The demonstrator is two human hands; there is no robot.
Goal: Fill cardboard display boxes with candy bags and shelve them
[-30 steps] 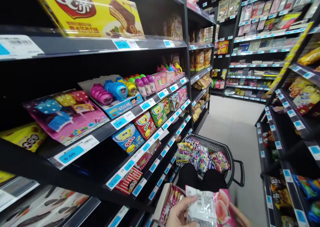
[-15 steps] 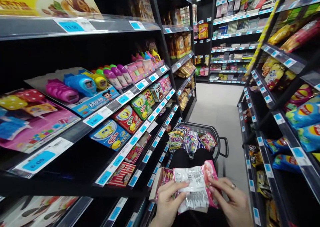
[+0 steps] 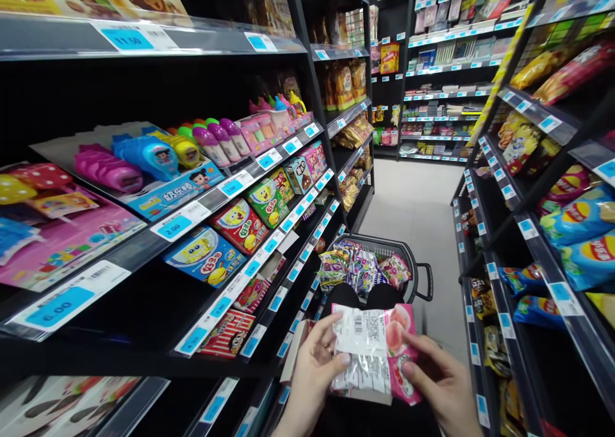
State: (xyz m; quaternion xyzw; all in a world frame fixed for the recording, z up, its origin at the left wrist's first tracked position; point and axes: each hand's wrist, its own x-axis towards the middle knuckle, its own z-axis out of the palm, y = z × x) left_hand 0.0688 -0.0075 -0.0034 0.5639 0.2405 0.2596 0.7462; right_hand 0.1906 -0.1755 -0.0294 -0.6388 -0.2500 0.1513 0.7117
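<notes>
Black shelves rise on both sides; one basket on the floor holds several overlapping snack packets, too bunched to count; nearer, at lower centre, one pink-and-white pouch is held up, the left hand pinching its left side, the right hand its right edge; the step seems to be looking it over, and the next move calls for a steady grip

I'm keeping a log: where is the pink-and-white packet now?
In the head view, the pink-and-white packet is low, just right of centre, held between the left hand and the right hand, nearer the camera than the black basket.
</notes>
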